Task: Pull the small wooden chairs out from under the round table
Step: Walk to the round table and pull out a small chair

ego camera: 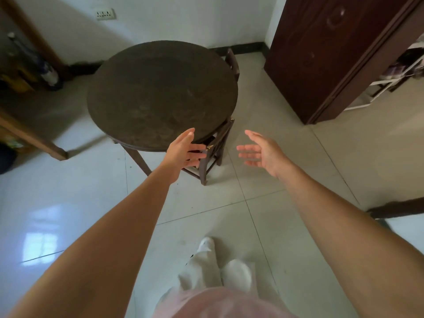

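A dark round wooden table stands on the tiled floor ahead of me. One small dark wooden chair is tucked under its near right edge, with its back and a leg showing. A second chair shows at the table's far right edge, mostly hidden. My left hand is open, fingers spread, right in front of the near chair's back at the table rim; whether it touches is unclear. My right hand is open, palm facing left, in the air to the right of that chair, holding nothing.
A dark brown door stands open at the right. A wooden table leg and rail cross the left side, with blurred clutter behind. A dark wooden piece juts in at the right edge. My legs and white shoes are below.
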Available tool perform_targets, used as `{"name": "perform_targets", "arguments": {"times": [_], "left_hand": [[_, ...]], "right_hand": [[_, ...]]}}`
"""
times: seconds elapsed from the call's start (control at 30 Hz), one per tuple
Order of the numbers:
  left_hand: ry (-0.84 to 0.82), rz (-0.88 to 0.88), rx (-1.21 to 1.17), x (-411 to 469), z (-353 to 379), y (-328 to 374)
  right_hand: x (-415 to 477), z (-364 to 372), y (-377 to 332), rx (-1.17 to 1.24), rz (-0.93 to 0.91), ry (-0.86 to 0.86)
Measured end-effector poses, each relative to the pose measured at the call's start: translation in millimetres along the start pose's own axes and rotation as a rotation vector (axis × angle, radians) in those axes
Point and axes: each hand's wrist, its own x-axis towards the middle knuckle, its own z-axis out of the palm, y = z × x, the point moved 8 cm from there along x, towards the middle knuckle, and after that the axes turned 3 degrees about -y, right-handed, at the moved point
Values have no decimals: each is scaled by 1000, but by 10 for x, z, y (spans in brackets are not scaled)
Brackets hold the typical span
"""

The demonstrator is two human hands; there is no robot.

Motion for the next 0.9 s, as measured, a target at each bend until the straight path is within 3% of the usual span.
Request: {"name": "perform_targets", "arguments": {"times": [0.3,0.47,0.57,0.67,0.8,0.9], "left_hand": [[70,-80,-19,864,118,-88],[143,-104,48,1296,309,-227],[255,-98,189,1616,384,-321],[358,-119,575,1988,412,-418],[249,-185,1004,2495,552,-770],[209,-203,1184,2819,569,-1017]], "right_hand": [[1163,-224,-172,-71,29,-40],[1885,-306,-257,-244,-45,-111],[2303,-279,-291,-575,-202,-202],[2649,-114,-228,-1078,-461,-331],[3136,107,203,-1591,-594,-515],[3458,205,525,-1796,-627,-599]]}}
